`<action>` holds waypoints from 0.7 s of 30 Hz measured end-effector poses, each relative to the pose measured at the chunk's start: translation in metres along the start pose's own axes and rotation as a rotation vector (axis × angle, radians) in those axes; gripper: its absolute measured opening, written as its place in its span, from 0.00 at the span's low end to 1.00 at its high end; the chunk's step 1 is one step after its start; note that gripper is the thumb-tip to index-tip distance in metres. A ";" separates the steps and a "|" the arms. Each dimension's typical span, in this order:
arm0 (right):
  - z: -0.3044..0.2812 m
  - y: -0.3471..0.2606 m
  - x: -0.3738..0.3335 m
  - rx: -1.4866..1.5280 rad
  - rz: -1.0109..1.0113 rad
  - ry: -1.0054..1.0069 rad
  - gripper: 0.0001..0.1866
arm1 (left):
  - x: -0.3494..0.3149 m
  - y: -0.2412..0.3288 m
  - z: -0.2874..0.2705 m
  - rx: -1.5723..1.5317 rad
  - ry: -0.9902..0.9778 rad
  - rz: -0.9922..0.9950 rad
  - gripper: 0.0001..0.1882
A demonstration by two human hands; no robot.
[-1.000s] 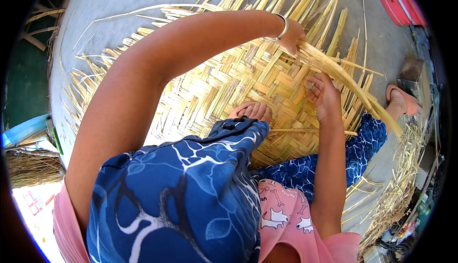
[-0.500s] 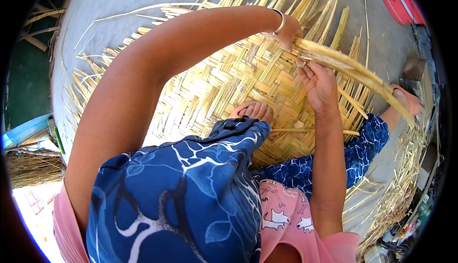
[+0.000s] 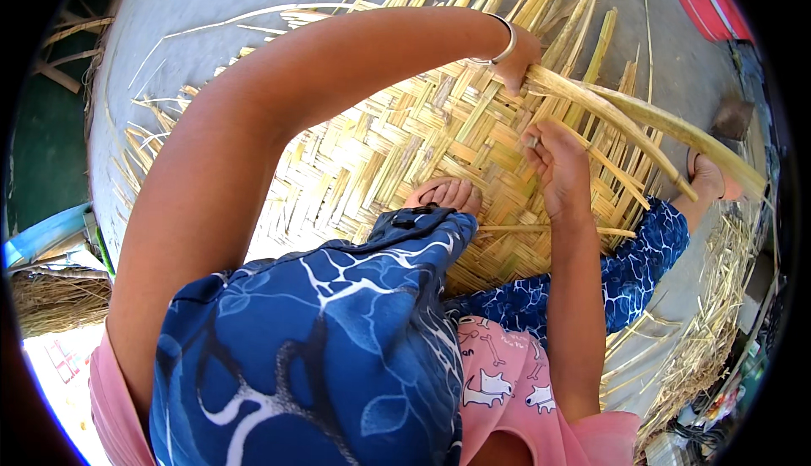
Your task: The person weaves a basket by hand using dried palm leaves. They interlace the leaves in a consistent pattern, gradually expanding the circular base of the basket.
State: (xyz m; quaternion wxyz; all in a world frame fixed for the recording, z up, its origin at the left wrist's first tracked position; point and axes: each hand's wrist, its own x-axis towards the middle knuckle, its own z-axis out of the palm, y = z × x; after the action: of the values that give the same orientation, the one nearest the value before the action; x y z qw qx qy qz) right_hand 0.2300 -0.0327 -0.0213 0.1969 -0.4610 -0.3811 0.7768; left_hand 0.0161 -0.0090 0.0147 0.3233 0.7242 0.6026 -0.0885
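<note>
Below me lies a woven mat (image 3: pixel 380 145) of flat yellow split-cane strips, its loose ends fanning out at the far and right edges. My left hand (image 3: pixel 518 60), with a bangle at the wrist, reaches across the mat's far right part. It grips the near ends of split cane strips (image 3: pixel 621 119), which stick out to the right in two diverging lengths. My right hand (image 3: pixel 562 166) is closer to me, over the mat's right part, apart from those strips. Its fingers are curled in; whatever they hold is too small to make out.
My bare foot (image 3: pixel 452 194) rests on the mat, and the other foot (image 3: pixel 708 177) is at the right on the grey floor (image 3: pixel 190 31). A red container (image 3: pixel 710 1) stands at the far right. A heap of straw-like scraps (image 3: pixel 705 322) lies at the lower right, near a dark block (image 3: pixel 732 118).
The held cane strips have spread from one bundle into two diverging lengths. My right hand has drawn away from them toward me, its fingers more curled. My left hand has hardly shifted.
</note>
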 end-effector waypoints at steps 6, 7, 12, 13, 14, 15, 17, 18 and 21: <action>-0.024 -0.001 0.011 0.343 0.112 0.087 0.14 | -0.006 0.000 -0.008 -0.060 -0.013 -0.026 0.19; -0.024 -0.003 0.015 0.394 0.125 0.081 0.14 | -0.007 -0.001 -0.009 -0.085 -0.017 -0.025 0.19; -0.021 -0.004 0.025 0.456 0.169 0.117 0.11 | -0.008 0.001 -0.009 -0.148 -0.009 -0.023 0.18; -0.022 -0.003 0.027 0.457 0.174 0.115 0.10 | -0.010 0.000 -0.008 -0.158 0.000 -0.024 0.18; -0.024 -0.003 0.030 0.436 0.178 0.104 0.10 | -0.011 0.000 -0.008 -0.167 0.010 -0.025 0.18; -0.025 -0.004 0.032 0.415 0.182 0.091 0.09 | -0.011 -0.001 -0.007 -0.180 0.013 -0.017 0.18; -0.027 -0.006 0.037 0.334 0.162 0.093 0.08 | -0.012 -0.004 -0.005 -0.206 0.020 -0.003 0.18; -0.027 -0.009 0.039 0.274 0.138 0.108 0.08 | -0.014 -0.004 -0.005 -0.217 0.025 -0.001 0.18; -0.028 -0.018 0.042 0.083 0.025 0.145 0.06 | -0.019 -0.004 -0.003 -0.241 0.050 -0.002 0.18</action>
State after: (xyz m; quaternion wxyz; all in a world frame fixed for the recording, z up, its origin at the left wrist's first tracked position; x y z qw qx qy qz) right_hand 0.2323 0.0176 -0.0391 0.2333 -0.5121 -0.3276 0.7590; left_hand 0.0067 -0.0224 0.0258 0.3928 0.6816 0.6173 0.0022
